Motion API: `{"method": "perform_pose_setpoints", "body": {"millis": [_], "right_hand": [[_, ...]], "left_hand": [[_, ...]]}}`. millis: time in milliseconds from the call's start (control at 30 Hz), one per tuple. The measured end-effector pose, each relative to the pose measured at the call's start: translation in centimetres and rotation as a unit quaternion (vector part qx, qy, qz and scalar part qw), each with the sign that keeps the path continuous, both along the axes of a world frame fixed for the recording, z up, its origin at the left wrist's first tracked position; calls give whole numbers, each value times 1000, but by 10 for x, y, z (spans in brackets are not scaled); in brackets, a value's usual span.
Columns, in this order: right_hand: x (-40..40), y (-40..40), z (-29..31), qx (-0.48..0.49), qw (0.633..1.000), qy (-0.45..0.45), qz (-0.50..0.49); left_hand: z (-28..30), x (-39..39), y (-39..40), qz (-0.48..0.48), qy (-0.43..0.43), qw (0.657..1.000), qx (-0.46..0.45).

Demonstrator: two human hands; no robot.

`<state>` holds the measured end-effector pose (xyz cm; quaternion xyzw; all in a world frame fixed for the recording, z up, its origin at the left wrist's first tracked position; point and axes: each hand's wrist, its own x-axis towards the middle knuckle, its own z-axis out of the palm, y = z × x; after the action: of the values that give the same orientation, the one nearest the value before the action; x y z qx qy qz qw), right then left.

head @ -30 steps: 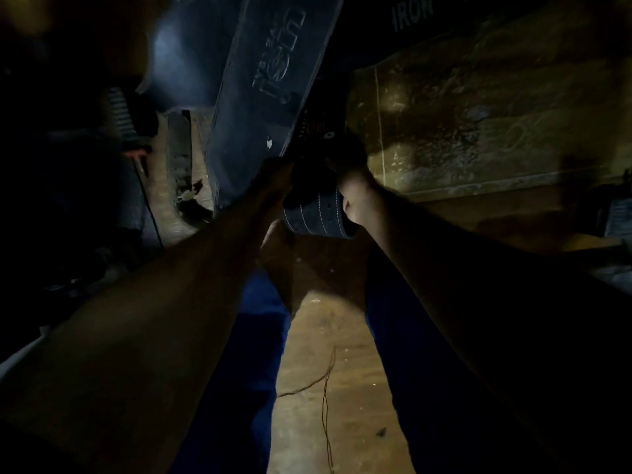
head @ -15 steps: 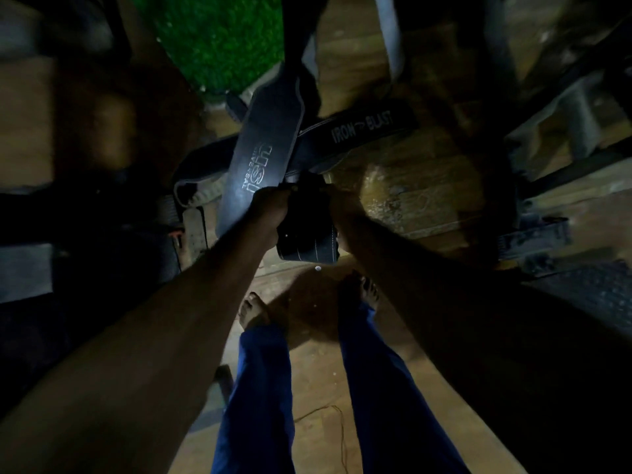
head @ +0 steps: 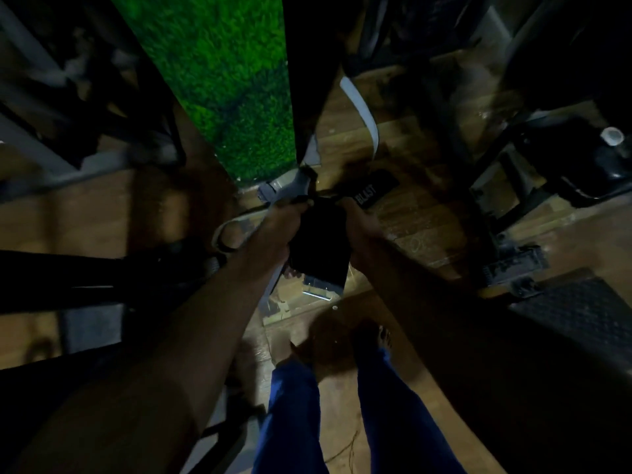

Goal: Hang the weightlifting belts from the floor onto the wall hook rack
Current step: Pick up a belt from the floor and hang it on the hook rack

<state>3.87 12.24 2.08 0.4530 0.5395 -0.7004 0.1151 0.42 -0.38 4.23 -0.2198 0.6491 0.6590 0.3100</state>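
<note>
We have straightened up since 1 second ago: the wooden floor [head: 420, 213] now sits farther below, and our bare feet and a green turf strip [head: 225, 80] have come into view. The belts [head: 318, 241] have lifted with both hands, and only "BLAST" shows now.

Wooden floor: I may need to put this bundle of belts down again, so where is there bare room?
Bare wooden floor lies right of the right hand, between the BLAST belt and the dark machine base. Another patch lies far left. It is crowded under the left hand, with straps, and by the bare feet.
</note>
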Motion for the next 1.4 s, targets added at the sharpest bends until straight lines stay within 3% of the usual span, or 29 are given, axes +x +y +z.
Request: {"method": "perform_pose_setpoints", "body": {"millis": [167,367,433,567,700,767,867,1033,1133,1233,1333,1400], "right_hand": [[-2,4,41,-143,984,17,102],[-11,-2,107,-93,970,44,220],[-7,-7,138,-93,953,92,272],[3,-2,193,-117,906,167,372],[12,18,225,-131,874,168,436],[13,29,240,-141,877,165,428],[7,38,257,-155,919,162,324],[-2,37,297,-140,942,193,235],[-7,26,321,-117,924,250,266],[-5,14,341,-86,871,342,342],[-3,14,366,-63,821,375,426],[-13,21,383,-59,820,353,447]], "left_hand": [[64,19,-8,7,30,999,11],[122,43,-30,97,34,994,-45],[145,46,-43,140,25,990,-25],[189,44,-57,132,7,991,27],[232,42,-46,126,93,987,26],[254,45,-34,116,161,980,8],[279,54,-17,83,225,970,45],[305,72,-15,22,276,961,15],[317,75,-26,54,243,968,-34],[337,64,-35,61,184,981,-9],[364,48,-36,85,236,968,26],[377,39,-34,100,313,944,37]]}}
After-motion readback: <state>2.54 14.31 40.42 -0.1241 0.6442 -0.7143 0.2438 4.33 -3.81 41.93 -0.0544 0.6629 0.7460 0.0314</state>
